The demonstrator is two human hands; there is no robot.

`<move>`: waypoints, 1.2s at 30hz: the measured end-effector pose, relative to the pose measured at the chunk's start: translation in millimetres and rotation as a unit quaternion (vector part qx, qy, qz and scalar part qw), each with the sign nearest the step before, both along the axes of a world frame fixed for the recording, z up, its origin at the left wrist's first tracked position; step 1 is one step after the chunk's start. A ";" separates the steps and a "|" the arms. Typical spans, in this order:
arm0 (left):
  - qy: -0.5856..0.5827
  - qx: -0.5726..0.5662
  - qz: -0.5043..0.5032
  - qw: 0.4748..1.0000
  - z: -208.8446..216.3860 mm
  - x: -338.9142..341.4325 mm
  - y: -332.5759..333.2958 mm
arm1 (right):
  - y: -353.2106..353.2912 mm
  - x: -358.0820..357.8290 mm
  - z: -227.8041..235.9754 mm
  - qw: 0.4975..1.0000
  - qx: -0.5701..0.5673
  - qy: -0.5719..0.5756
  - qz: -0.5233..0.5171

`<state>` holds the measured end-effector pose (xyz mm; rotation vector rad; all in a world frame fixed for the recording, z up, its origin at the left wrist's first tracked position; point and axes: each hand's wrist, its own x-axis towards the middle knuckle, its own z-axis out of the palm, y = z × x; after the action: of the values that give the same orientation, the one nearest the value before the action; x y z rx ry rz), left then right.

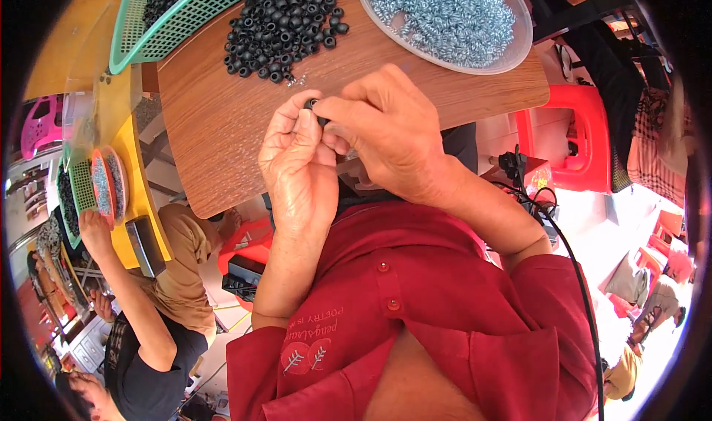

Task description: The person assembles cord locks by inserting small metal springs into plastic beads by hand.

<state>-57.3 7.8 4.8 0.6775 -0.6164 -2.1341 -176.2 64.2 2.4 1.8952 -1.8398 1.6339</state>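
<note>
brown tabletop [215,143]; black bead [308,104] pinched in left hand [298,161], right hand [393,128] touching it, grip unclear

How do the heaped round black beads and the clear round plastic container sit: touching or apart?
Apart: the head view shows bare brown wooden tabletop between the black beads and container.

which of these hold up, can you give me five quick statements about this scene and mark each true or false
1. The left hand holds a small black piece. True.
2. The right hand rests flat on the table. False: the right hand is raised, its fingertips at the black piece.
3. The round tub holds pale blue coils. True.
4. The black pile sits inside a basket. False: the black pile lies on the brown table.
5. A green basket stands left of the black pile. True.
</note>
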 end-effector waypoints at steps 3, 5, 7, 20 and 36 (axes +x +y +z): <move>-0.045 -0.033 0.017 0.998 3.6 0.3 2.9 | -2.0 2.4 0.2 0.998 -0.029 0.047 -0.004; -0.058 -0.039 0.029 0.997 2.1 1.3 3.9 | -2.3 5.6 1.7 0.997 -0.055 0.047 -0.015; -0.070 -0.044 0.042 0.996 2.1 1.8 5.3 | -2.5 6.5 2.9 0.997 -0.062 0.049 -0.010; -0.030 -0.039 0.010 0.999 8.3 2.9 3.4 | -4.6 6.0 14.4 0.996 -0.050 -0.077 0.002; -0.063 -0.112 0.059 0.990 21.0 -5.8 -0.7 | -6.5 10.3 20.2 0.991 -0.031 -0.133 -0.007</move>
<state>-63.1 7.1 25.8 0.7100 -0.8485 -1.8886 -165.9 57.7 22.6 1.7069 -1.8587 1.9988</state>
